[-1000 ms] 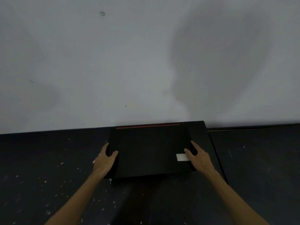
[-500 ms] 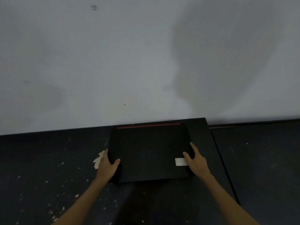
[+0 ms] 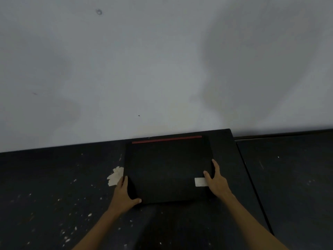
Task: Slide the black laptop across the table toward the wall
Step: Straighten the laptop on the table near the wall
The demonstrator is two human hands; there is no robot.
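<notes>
A closed black laptop [image 3: 167, 168] lies flat on the dark table [image 3: 54, 177], its far edge with a red strip [image 3: 166, 139] close to the grey wall [image 3: 162, 69]. A white sticker [image 3: 200, 182] sits near its front right corner. My left hand [image 3: 124, 195] grips the laptop's front left corner, thumb along the near edge. My right hand [image 3: 217, 181] holds the right edge, thumb on the lid beside the sticker.
A scrap of pale tape [image 3: 115, 175] is stuck to the table just left of the laptop. White paint specks dot the tabletop. A second dark table [image 3: 297, 177] adjoins on the right, with a seam between them.
The laptop has stayed near the wall. My left hand has slid back from the left edge to the front left corner, which uncovers the tape scrap. My right hand keeps its hold.
</notes>
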